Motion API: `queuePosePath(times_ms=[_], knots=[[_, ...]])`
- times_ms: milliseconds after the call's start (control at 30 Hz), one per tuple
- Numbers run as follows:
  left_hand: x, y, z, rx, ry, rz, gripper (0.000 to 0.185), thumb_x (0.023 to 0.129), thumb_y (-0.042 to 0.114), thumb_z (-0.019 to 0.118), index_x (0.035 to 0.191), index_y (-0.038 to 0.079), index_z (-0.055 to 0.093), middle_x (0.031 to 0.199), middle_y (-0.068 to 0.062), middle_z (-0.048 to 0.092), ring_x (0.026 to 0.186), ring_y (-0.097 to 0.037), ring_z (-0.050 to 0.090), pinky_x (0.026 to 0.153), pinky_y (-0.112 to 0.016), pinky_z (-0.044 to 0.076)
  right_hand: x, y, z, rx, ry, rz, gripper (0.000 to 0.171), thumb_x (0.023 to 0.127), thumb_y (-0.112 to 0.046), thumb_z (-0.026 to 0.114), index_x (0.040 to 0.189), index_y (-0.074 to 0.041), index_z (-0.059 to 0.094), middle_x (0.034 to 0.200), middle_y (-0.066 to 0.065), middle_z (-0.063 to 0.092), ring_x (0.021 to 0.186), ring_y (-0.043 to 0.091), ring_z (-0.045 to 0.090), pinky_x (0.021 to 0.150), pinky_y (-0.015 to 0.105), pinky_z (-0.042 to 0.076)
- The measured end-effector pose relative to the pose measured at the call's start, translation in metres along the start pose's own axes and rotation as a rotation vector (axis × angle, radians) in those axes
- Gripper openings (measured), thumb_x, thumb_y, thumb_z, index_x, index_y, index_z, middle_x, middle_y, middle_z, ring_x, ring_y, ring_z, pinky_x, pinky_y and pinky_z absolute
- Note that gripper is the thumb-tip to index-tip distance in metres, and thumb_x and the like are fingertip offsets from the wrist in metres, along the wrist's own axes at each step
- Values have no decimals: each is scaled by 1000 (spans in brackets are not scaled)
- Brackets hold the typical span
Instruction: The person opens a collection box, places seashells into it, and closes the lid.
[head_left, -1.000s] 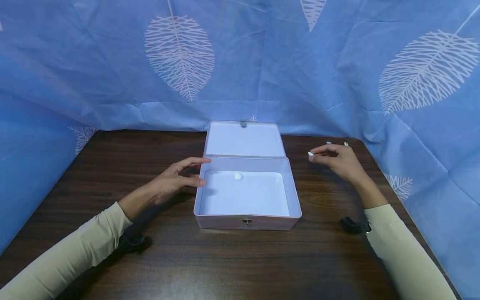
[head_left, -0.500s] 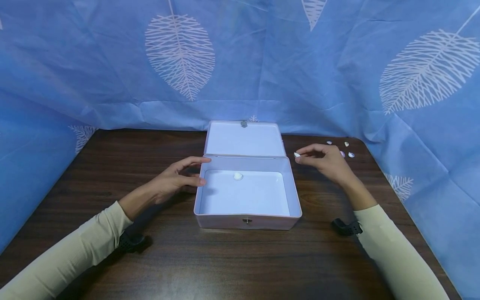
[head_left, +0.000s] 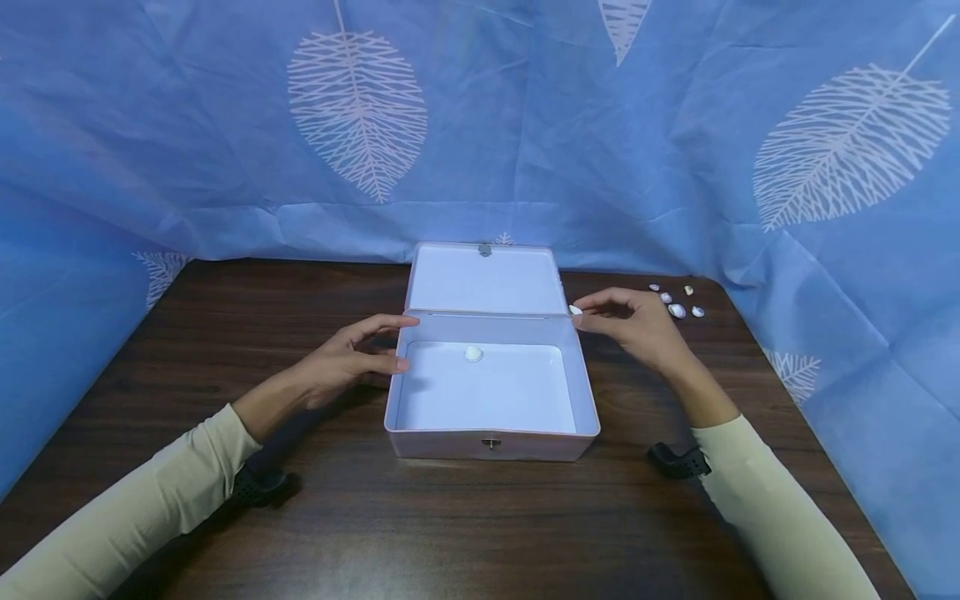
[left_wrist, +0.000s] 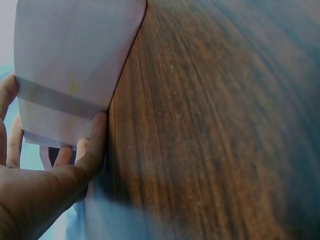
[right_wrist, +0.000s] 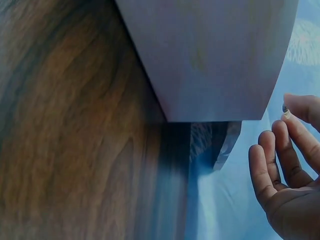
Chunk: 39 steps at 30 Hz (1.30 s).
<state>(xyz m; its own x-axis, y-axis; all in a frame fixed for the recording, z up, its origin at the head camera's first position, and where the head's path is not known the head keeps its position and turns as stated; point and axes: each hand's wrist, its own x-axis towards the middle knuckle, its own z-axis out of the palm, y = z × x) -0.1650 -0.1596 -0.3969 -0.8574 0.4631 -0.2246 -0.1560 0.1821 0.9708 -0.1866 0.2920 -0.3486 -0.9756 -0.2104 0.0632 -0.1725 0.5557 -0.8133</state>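
Note:
A pale, shallow box [head_left: 442, 445] stands on the dark wooden table with its lid [head_left: 486, 282] tipped back. Inside, near the back wall, lies one white seashell [head_left: 473, 353]. My left hand [head_left: 341, 362] rests at the box's left side, index finger and thumb at the rim. The left wrist view has its fingers [left_wrist: 98, 135] against the outer wall. My right hand [head_left: 630, 327] pinches a small white seashell [head_left: 576, 310] between thumb and fingertip, beside the back right corner near the hinge. In the right wrist view that shell is mostly hidden by the fingertips.
Several small shells [head_left: 677, 311] lie at the table's back right corner, behind the right hand. A metal catch [head_left: 491, 442] sits on the box front. Blue cloth [head_left: 645, 167] with white leaf prints hangs behind the table and along its sides.
My right hand has moved left with its seashell, from over the table's right side to the box's back right corner, uncovering the shells behind it. My left hand has stayed in place.

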Motion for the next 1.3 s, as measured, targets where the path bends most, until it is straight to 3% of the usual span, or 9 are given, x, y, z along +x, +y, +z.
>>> queuePosePath(times_ms=[200,467,967,1300], knots=[[0,0,0,7,-3,-5,78,102,14,84,171,16,48,186,-7,25,160,-48,44,117,-50,56,-2,-9,2,23,7,-19,34,103,-32,86,129,-11,83,123,3,80,113,14,75,94,19,60],[0,0,0,13,0,-2,79,102,14,84,172,16,47,186,-7,25,160,-48,43,117,-50,55,-2,-22,10,78,6,-46,31,102,-26,87,127,-9,84,113,-5,81,106,11,76,92,21,62],[0,-1,-1,-11,-24,20,80,102,12,83,173,15,45,187,-7,24,162,-48,44,115,-44,56,3,-34,40,126,-107,-83,26,100,-19,88,124,-8,85,113,9,82,98,15,77,85,35,64],[0,-1,-1,-21,-27,21,78,102,11,82,172,16,47,187,-8,24,161,-48,45,113,-42,59,3,-40,53,160,-182,-59,28,100,-18,87,126,-8,84,118,13,82,101,17,78,94,46,68]])
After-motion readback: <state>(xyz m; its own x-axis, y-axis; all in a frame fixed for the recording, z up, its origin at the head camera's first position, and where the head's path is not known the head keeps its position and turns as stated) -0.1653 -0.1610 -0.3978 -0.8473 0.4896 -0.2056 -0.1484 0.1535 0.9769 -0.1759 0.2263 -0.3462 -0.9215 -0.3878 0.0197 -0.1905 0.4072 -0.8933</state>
